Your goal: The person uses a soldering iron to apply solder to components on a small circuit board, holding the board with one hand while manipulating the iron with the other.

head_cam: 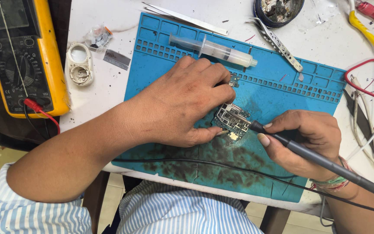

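A small circuit board [231, 118] lies on a stained blue work mat [278, 86]. My left hand [182, 102] rests on the mat with its fingers curled, pressing the board's left edge and pinching a thin stick against it. My right hand [306, 141] grips a dark soldering iron [308, 154] like a pen; its tip touches the board's right side. The iron's black cord [204, 164] runs across the mat's near part.
A syringe [215, 48] and two tweezers [278, 41] lie on the mat's far side. A yellow multimeter [22, 56] sits at left beside a white round part [79, 64]. Red, yellow and white wires [364, 86] crowd the right edge. A round tin [278, 11] stands at the back.
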